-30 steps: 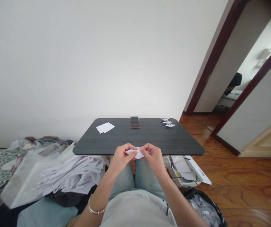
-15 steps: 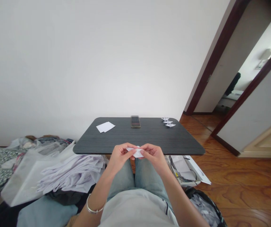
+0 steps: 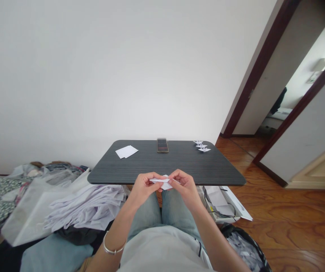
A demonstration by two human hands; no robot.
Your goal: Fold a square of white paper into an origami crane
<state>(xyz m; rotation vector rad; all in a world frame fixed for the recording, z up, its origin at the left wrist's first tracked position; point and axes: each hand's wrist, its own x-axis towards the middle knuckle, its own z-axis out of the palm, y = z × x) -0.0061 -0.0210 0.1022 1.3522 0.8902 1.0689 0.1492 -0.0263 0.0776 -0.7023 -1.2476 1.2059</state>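
**Held item:** a small folded piece of white paper [image 3: 164, 182], pointed at the sides and layered in the middle, with creases showing; final form cannot be told.
**Item location:** held in the lower centre of the frame, between both hands, just in front of the near table edge and above the lap.
**Left hand:** the left hand [image 3: 144, 187] is mostly closed, with thumb and fingers pinching the paper's left side.
**Right hand:** the right hand [image 3: 183, 185] is curled in a similar pinch on the paper's right side; the two hands are almost touching.
**Left wrist:** a thin silver bangle [image 3: 113, 247] is worn just above the hand.
**Table:** a dark grey wood-grain table with rounded corners [image 3: 208, 177] is placed at centre frame.
**On table:** two loose white paper sheets [image 3: 126, 152] are laid at upper left, a small dark rectangular object [image 3: 162, 145] at the far edge, and three white origami cranes [image 3: 201, 146] in a row at upper right.
**Lower left:** a pile of pale lavender cloth [image 3: 85, 211] is heaped beside a translucent white plastic bag [image 3: 37, 211].
**Lower right:** a white box with black cables [image 3: 216, 200] is placed under the table edge, on a reddish-brown wooden floor [image 3: 287, 211].
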